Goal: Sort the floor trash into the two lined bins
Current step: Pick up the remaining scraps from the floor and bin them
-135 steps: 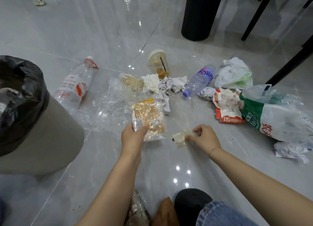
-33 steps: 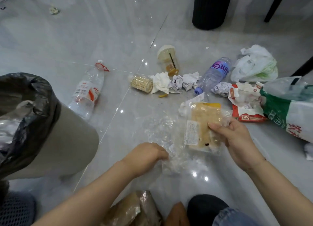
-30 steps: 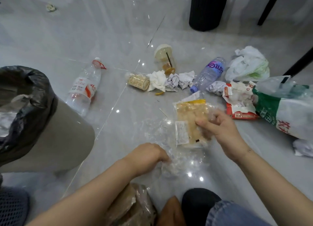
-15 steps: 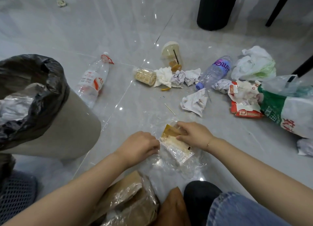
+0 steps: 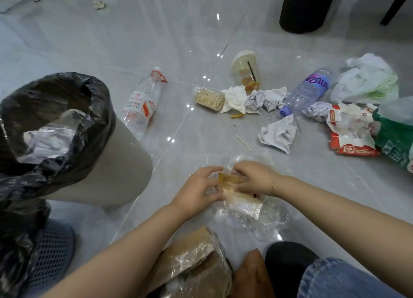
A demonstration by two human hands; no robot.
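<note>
My left hand (image 5: pixel 196 188) and my right hand (image 5: pixel 253 178) meet over a snack packet (image 5: pixel 242 202) with a yellow strip, which lies on crinkled clear plastic film (image 5: pixel 263 221) on the floor. Both hands pinch the packet's upper end, fingers curled on it. A beige bin with a black liner (image 5: pixel 67 128) leans at the left, with paper and film inside. Scattered beyond: a red-label bottle (image 5: pixel 143 103), a purple-label bottle (image 5: pixel 308 90), a lidded cup with a straw (image 5: pixel 245 70), a jar of grains (image 5: pixel 210 99), crumpled papers (image 5: pixel 278 134).
A white plastic bag (image 5: pixel 366 81), a red-and-white wrapper (image 5: pixel 350 130) and a green-and-white bag (image 5: pixel 395 137) lie at the right. A black cylinder (image 5: pixel 306 7) stands at the back. A brown bag in clear film (image 5: pixel 192 259) sits by my knee.
My right hand carried the packet from out in front down onto the film near me. My left hand moved up to join it on the packet. A crumpled paper now lies uncovered beyond.
</note>
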